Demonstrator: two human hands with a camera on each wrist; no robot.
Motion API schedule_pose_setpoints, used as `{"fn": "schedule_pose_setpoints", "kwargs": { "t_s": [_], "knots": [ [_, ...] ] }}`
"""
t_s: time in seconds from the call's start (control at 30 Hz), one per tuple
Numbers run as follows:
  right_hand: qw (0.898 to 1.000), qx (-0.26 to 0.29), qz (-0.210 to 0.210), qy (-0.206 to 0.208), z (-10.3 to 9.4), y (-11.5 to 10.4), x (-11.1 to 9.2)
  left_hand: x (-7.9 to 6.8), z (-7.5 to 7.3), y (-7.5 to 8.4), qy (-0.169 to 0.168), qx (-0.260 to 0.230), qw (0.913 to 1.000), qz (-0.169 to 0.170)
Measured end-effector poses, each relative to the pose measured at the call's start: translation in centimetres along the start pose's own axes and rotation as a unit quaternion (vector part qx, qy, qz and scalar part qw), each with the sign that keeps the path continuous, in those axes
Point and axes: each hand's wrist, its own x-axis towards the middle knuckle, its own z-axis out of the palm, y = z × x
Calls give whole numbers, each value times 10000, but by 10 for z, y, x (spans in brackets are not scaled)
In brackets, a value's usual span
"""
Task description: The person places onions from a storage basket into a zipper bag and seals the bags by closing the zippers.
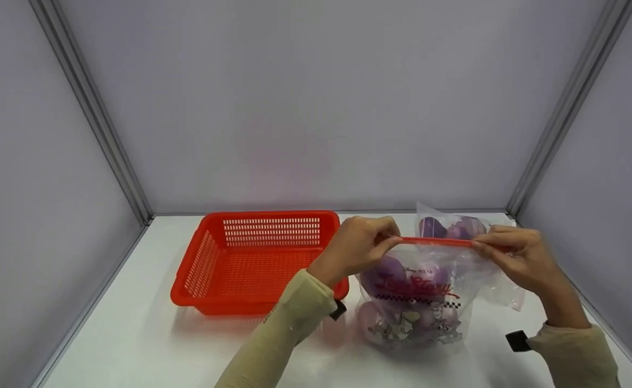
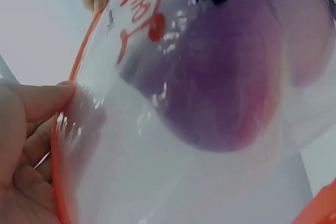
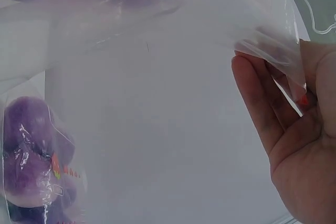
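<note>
A clear zip bag point(image 1: 418, 307) with red lettering, cartoon figures and a red top strip holds several purple, round vegetables or fruits point(image 2: 220, 77); their exact kind is hard to tell. My left hand point(image 1: 361, 242) pinches the red strip point(image 1: 437, 241) near its left end, thumb against fingers. Toward the other end, my right hand point(image 1: 518, 256) pinches the same strip. The bag hangs below both hands, its lower part near or on the table. In the right wrist view, a corner of the clear plastic lies across the right fingers point(image 3: 257, 98).
A red plastic basket point(image 1: 186, 264) with slotted sides stands left of the bag. Behind the right hand lies a second clear bag point(image 1: 429, 213) with purple pieces inside. Grey-white walls point(image 1: 294, 108) enclose the white table point(image 1: 132, 323) at the back and sides.
</note>
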Motion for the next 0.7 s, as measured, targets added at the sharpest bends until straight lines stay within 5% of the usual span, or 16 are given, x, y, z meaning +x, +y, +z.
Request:
{"fn": "schedule_pose_setpoints", "kwargs": {
  "t_s": [0.7],
  "knots": [
    [9996,-12,241,168,4,3,-6,-14,-13,-23,129,-39,9999,26]
  ]
}}
